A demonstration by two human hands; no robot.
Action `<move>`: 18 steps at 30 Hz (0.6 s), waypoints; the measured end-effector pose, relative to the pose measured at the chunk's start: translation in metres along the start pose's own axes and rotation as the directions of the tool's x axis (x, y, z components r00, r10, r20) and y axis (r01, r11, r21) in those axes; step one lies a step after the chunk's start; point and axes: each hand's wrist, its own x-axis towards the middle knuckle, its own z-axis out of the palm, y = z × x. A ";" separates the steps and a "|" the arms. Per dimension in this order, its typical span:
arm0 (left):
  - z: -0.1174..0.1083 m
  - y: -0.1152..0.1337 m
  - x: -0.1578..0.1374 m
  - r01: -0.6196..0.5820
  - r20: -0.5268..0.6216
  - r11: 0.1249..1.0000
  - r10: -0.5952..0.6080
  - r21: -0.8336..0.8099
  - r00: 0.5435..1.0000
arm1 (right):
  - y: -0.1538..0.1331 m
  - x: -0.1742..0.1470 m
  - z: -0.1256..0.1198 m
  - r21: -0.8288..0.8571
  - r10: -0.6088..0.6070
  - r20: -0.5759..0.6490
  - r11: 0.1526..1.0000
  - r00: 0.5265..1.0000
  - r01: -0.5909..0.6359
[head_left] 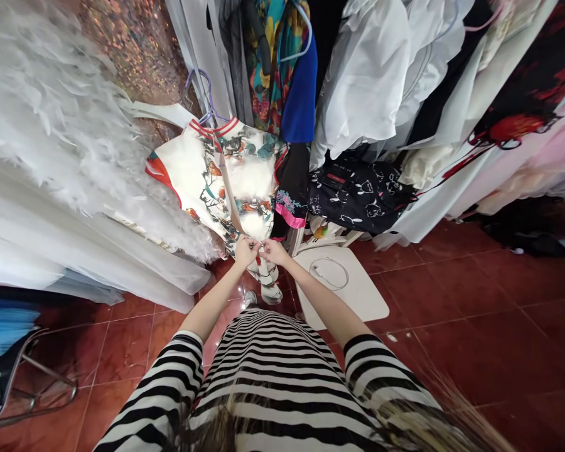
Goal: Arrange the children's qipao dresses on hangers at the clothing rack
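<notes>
A white sleeveless garment [188,166] with a colourful print and red-striped trim hangs from a purple hanger [211,94] in front of me. Its front is parted by a gap that runs down from the neck. At the lower end of this gap my left hand [247,250] pinches the front edge, fingers closed. Close beside it, my right hand [275,252] is closed on the other side of the same front edge. Any small fastener between the fingertips is too small to make out. The garment's lower part hangs below my hands.
A white chair [370,298] with a coiled cable [329,273] on its seat stands to the right. A black printed bag [362,194] is above it. White feathered gowns [51,125] crowd the left; more clothes hang behind. A metal-framed chair [51,376] sits lower left.
</notes>
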 end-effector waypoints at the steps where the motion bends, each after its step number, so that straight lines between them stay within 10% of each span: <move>1: 0.000 -0.002 0.002 0.009 -0.016 1.000 -0.010 -0.013 1.000 | -0.001 -0.001 0.000 -0.002 -0.003 0.002 1.000 1.000 0.003; 7: -0.019 -0.017 0.016 0.096 -0.098 0.994 -0.101 -0.053 0.990 | -0.003 -0.015 0.006 -0.071 -0.065 0.040 0.995 0.997 0.068; 18: -0.039 -0.005 0.005 -0.024 0.112 0.992 0.038 -0.125 0.993 | -0.018 0.003 0.011 -0.040 -0.092 -0.017 0.995 0.996 0.091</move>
